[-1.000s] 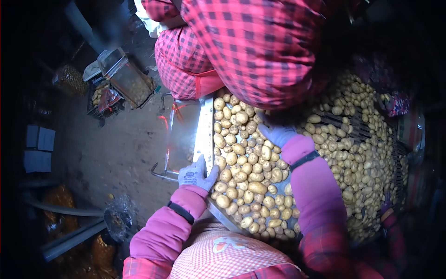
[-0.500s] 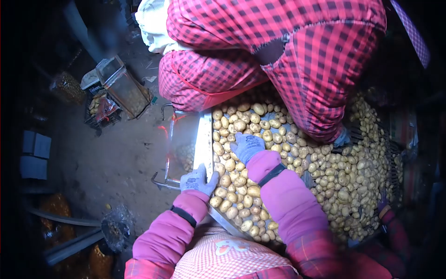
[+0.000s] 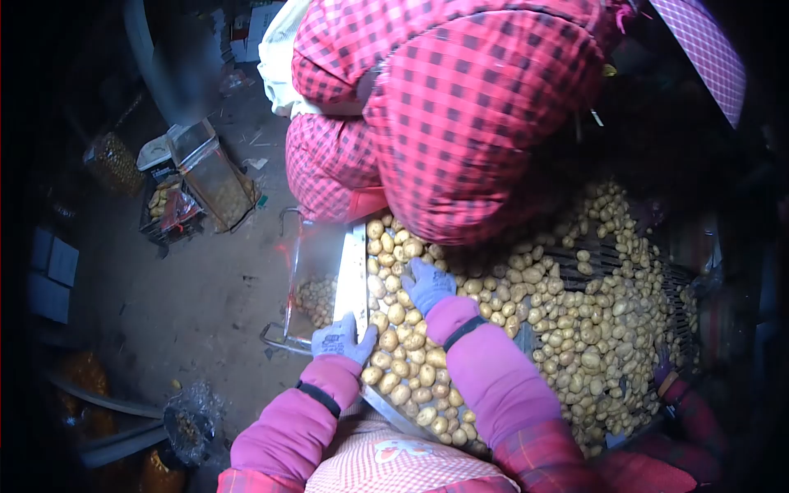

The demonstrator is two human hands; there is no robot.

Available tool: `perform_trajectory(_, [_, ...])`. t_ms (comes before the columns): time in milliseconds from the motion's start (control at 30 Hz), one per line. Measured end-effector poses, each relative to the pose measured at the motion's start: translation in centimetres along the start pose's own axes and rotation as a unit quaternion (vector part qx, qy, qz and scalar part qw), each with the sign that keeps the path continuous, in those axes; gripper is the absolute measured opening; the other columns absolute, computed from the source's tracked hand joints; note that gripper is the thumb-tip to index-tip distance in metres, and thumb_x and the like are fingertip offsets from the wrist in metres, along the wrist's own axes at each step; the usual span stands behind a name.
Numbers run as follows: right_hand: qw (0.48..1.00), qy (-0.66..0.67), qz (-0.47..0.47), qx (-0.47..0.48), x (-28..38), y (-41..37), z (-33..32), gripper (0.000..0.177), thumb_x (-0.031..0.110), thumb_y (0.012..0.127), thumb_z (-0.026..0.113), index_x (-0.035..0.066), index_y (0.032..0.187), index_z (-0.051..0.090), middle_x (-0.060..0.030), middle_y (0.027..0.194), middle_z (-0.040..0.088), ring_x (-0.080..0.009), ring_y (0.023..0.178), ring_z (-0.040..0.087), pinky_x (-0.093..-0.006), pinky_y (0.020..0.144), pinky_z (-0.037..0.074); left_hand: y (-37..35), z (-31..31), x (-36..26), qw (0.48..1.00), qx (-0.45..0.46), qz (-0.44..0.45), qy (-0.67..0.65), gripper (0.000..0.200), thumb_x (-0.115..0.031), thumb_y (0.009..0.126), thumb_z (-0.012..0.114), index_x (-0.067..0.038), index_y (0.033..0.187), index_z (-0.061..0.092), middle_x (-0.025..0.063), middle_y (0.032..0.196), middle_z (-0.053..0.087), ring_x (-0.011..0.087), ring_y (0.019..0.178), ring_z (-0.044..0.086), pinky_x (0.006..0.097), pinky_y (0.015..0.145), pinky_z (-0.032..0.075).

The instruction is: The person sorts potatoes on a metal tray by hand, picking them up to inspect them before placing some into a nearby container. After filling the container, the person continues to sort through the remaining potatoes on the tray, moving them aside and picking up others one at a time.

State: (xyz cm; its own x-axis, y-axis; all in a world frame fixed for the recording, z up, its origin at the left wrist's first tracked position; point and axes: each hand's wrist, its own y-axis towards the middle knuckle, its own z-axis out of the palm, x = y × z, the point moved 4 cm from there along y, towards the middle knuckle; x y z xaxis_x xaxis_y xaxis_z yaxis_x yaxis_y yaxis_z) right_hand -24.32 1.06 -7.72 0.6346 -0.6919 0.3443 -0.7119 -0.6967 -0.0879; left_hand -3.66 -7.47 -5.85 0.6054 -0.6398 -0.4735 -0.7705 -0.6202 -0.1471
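Potatoes (image 3: 403, 335) lie in a metal tray, whose pale left edge (image 3: 351, 275) runs upward from my left hand (image 3: 343, 338). That gloved hand rests at the edge with thumb and fingers apart, holding nothing. Over the potatoes, near the middle, is my right hand (image 3: 429, 284) in a grey-blue glove. Its fingers point up and left and touch the potatoes; whether one is held under them is hidden.
A person in red checked clothing (image 3: 468, 123) leans over the tray's far side. Another person's sleeve (image 3: 694, 415) is at lower right. A clear bag (image 3: 316, 263) hangs left of the edge. Slats (image 3: 588, 263) show among potatoes. A crate (image 3: 173, 214) stands upper left.
The person opposite has shifted left, arm now bent over the tray. My right hand sits slightly lower and left in view. The whole view has shifted a little.
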Motion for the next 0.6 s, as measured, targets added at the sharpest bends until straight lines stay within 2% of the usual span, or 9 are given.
perform_trajectory(233, [0.998,0.053,0.039,0.0,0.4,0.2,-0.1,0.027,0.033,0.085,0.057,0.014,0.102,0.058,-0.0161,0.093,0.066,-0.0359,0.085,0.064,-0.0515,0.071,0.048,-0.2,-0.4,-0.5,1.0,-0.014,0.01,0.01,0.051,-0.054,0.084,0.053,-0.006,0.1,0.058,0.0182,0.082,0.066,0.0354,0.077,0.064,0.0461,0.072,0.046])
perform_trajectory(267, [0.997,0.063,0.022,-0.041,-0.3,0.4,0.3,0.024,0.028,0.084,0.058,0.01,0.101,0.059,-0.0181,0.089,0.065,-0.0372,0.084,0.062,-0.0488,0.07,0.049,-0.1,-0.4,-0.5,1.0,0.008,0.002,0.029,0.063,-0.054,0.081,0.058,-0.003,0.117,0.06,0.0161,0.083,0.068,0.0316,0.078,0.066,0.0429,0.073,0.05])
perform_trajectory(300, [0.996,0.061,0.019,-0.058,-2.3,0.9,2.2,0.024,0.028,0.084,0.058,0.01,0.101,0.059,-0.0181,0.089,0.065,-0.0372,0.084,0.062,-0.0488,0.07,0.049,-0.3,-0.4,-0.3,0.999,-0.025,0.013,0.019,0.061,-0.053,0.081,0.058,-0.003,0.115,0.06,0.0159,0.08,0.067,0.0323,0.076,0.066,0.0443,0.071,0.049])
perform_trajectory(367, [0.912,0.396,-0.059,-0.086,-6.0,1.8,5.1,0.027,0.034,0.087,0.061,0.012,0.102,0.061,-0.0047,0.075,0.062,-0.0171,0.064,0.058,-0.0328,0.059,0.046,-0.3,0.2,0.1,0.998,-0.049,0.032,0.024,0.059,-0.053,0.08,0.058,-0.004,0.111,0.061,0.0149,0.076,0.066,0.0329,0.072,0.065,0.0455,0.07,0.048])
perform_trajectory(433, [0.798,0.594,0.097,-0.039,-4.3,-2.4,0.0,0.025,0.029,0.089,0.064,0.009,0.103,0.062,0.0027,0.075,0.057,-0.0081,0.063,0.051,-0.0231,0.057,0.042,-0.3,-0.7,-0.5,1.0,0.012,-0.012,0.019,0.058,-0.054,0.08,0.057,-0.004,0.109,0.062,0.0135,0.075,0.067,0.0325,0.072,0.065,0.0452,0.071,0.048])
perform_trajectory(500, [0.73,0.671,0.128,0.021,-1.6,-7.7,-8.0,0.021,0.024,0.093,0.06,0.008,0.106,0.061,0.0018,0.082,0.059,-0.0089,0.068,0.054,-0.0235,0.057,0.043,-0.1,-0.1,-0.1,1.0,0.003,-0.002,0.026,0.056,-0.055,0.08,0.057,-0.006,0.107,0.061,0.0122,0.075,0.067,0.0321,0.071,0.065,0.0449,0.07,0.048])
perform_trajectory(533, [0.698,0.708,0.11,0.001,-3.5,-8.6,-7.5,0.021,0.021,0.094,0.057,0.007,0.109,0.06,0.0,0.09,0.059,-0.0095,0.071,0.055,-0.0233,0.058,0.044,-0.5,-1.1,-0.9,0.999,0.041,-0.013,-0.006,0.055,-0.056,0.082,0.053,-0.004,0.098,0.059,0.021,0.086,0.067,0.0361,0.082,0.065,0.0448,0.079,0.046])
perform_trajectory(567, [0.663,0.743,0.091,-0.019,-3.5,-9.8,-9.0,0.022,0.018,0.095,0.055,0.005,0.112,0.058,-0.0019,0.098,0.06,-0.0101,0.075,0.057,-0.0232,0.059,0.045,-0.5,-0.8,-0.7,1.0,0.024,-0.013,0.01,0.056,-0.057,0.081,0.054,-0.005,0.098,0.059,0.0206,0.087,0.067,0.0363,0.082,0.065,0.0448,0.078,0.047])
perform_trajectory(600, [0.588,0.804,0.082,-0.015,-3.4,-12.9,-10.4,0.023,0.012,0.095,0.051,0.006,0.116,0.058,-0.0061,0.114,0.057,-0.0117,0.082,0.059,-0.0222,0.062,0.046,-0.5,-0.8,-0.5,1.0,0.021,-0.01,0.001,0.056,-0.057,0.081,0.054,-0.005,0.099,0.059,0.0201,0.088,0.068,0.0365,0.082,0.065,0.0454,0.078,0.048])
